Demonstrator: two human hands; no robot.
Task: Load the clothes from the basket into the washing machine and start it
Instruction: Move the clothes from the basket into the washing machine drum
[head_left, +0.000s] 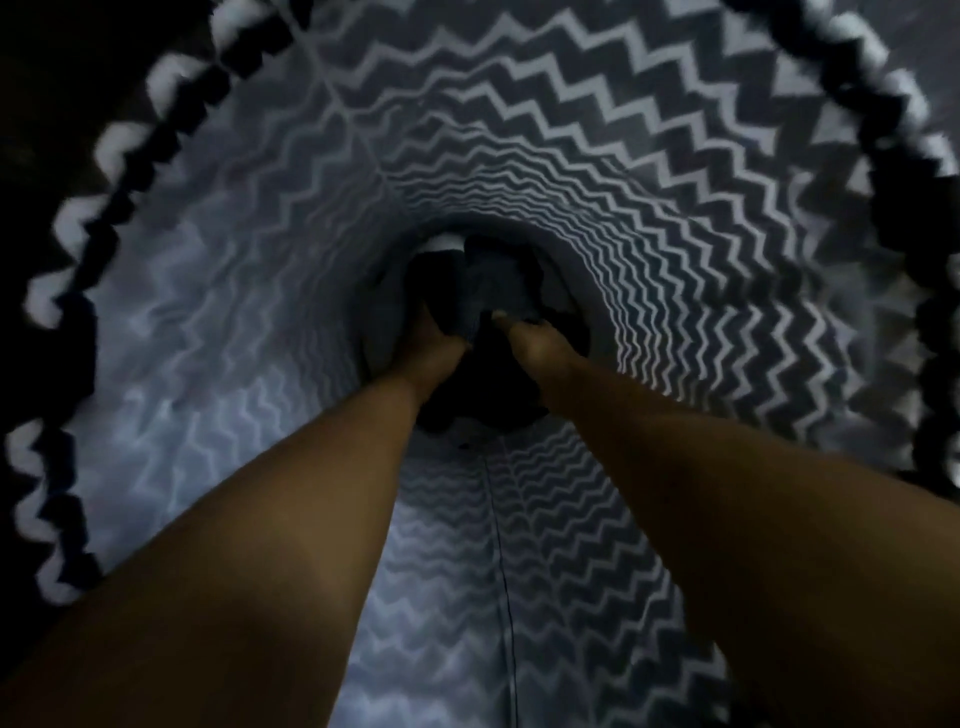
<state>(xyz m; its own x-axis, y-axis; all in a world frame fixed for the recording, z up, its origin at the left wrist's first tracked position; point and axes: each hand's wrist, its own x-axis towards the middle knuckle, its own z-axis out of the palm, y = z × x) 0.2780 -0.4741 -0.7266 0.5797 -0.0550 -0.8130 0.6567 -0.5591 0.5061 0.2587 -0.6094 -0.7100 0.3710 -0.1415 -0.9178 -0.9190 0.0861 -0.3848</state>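
Note:
I look straight down into a deep fabric basket (649, 218) with a black-and-white zigzag pattern on its inner wall. At its bottom lies a heap of dark clothes (498, 291), grey and black, dimly lit. Both my bare forearms reach down inside. My left hand (434, 338) has its fingers closed on the dark cloth at the left of the heap. My right hand (524, 338) grips the cloth just to the right, thumb on top. The washing machine is out of view.
The basket's rim (893, 171) circles the frame, trimmed in black and white blocks. A seam (501, 545) runs down the near wall. Outside the rim only dark floor shows at the top corners.

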